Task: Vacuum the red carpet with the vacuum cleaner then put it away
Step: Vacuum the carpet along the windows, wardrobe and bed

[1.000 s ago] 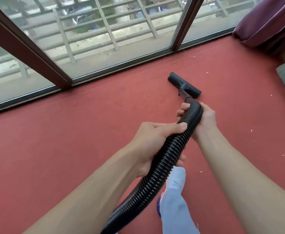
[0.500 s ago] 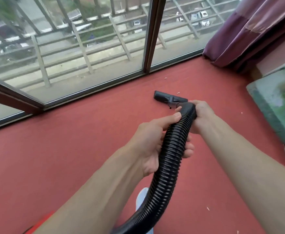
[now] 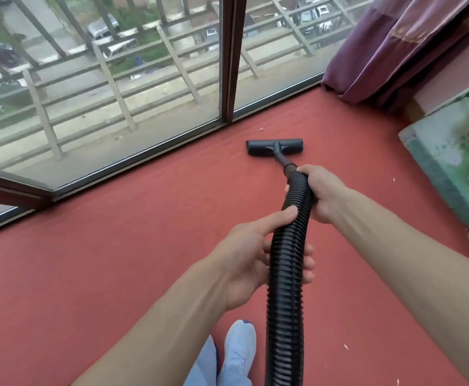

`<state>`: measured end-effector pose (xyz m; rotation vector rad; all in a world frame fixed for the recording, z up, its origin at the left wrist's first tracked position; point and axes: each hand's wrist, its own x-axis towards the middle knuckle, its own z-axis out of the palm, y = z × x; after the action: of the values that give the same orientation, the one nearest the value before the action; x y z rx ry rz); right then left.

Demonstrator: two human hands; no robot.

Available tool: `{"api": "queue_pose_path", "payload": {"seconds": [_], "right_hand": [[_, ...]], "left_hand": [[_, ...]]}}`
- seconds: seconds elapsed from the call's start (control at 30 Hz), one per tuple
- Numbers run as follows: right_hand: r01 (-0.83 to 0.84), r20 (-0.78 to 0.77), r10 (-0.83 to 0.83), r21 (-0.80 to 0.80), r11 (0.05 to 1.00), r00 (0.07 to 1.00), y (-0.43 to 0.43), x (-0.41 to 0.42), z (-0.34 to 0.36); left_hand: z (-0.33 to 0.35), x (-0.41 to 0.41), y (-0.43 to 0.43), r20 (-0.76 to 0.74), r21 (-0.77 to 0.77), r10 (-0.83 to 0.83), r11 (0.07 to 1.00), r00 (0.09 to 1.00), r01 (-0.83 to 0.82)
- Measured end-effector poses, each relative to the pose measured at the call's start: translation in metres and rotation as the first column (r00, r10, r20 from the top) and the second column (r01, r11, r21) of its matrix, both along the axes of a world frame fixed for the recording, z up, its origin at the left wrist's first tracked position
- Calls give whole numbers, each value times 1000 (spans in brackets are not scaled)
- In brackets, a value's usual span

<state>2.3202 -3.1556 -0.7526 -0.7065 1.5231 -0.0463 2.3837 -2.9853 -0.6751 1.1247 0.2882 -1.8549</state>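
A black ribbed vacuum hose [image 3: 286,291] runs up from the bottom edge to a short black tube and a flat black floor nozzle [image 3: 274,146]. The nozzle lies flat on the red carpet [image 3: 116,260], just short of the window sill. My right hand [image 3: 325,190] grips the hose's upper end where it meets the tube. My left hand [image 3: 252,260] is wrapped around the hose lower down. The vacuum's body is out of view.
Large glass windows with a brown frame post [image 3: 229,57] border the carpet ahead. A purple curtain [image 3: 394,43] hangs at top right. A green patterned mat [image 3: 450,162] lies at the right. Small white scraps [image 3: 346,346] dot the carpet. My foot in a light shoe [image 3: 238,352] is below.
The view has swung right and the nozzle has turned square to me, now further out in front of the window post. Both hands keep their hold on the hose.
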Motion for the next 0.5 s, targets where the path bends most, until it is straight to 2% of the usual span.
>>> {"api": "queue_pose_path", "payload": {"seconds": [0.1,0.17,0.33,0.5], "right_hand": [[-73,-17,73,-13,997,997,-12,2,14],[-129,-35,128,-18,991,991,-19,9,24],[-216,-46,214,-35,976,976,-31,47,29],[-229,-92,223,-64,971,970,-35,87,14]], "left_hand": [[7,13,-3,-14,-88,-128,988,992,127],[9,19,-10,-29,-106,-154,983,988,150],[4,38,-22,-83,-132,-97,988,992,86],[-12,61,-30,-58,-80,-3,997,998,-1]]}}
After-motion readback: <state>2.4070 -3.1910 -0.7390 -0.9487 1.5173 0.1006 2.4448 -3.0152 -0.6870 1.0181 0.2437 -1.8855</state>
